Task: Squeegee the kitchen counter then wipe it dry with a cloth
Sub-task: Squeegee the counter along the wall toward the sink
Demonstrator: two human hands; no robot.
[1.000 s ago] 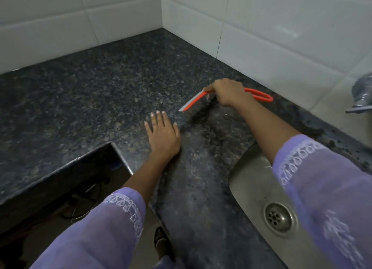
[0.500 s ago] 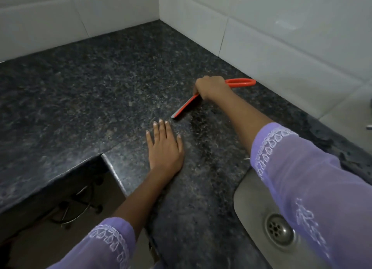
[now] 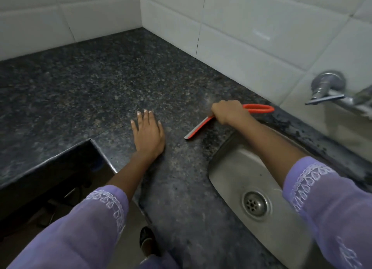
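Head view shows the dark speckled counter (image 3: 100, 83), the steel sink (image 3: 231, 168) set in it, my left hand (image 3: 148, 134) pressed flat with straight fingers, and my right hand's (image 3: 228, 111) grip curled round the orange squeegee (image 3: 198, 129), blade on the counter just beside the sink.

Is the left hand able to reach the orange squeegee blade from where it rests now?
Probably yes. The left hand lies flat on the counter, and only bare granite separates it from the squeegee blade, which the right hand grips by the handle.
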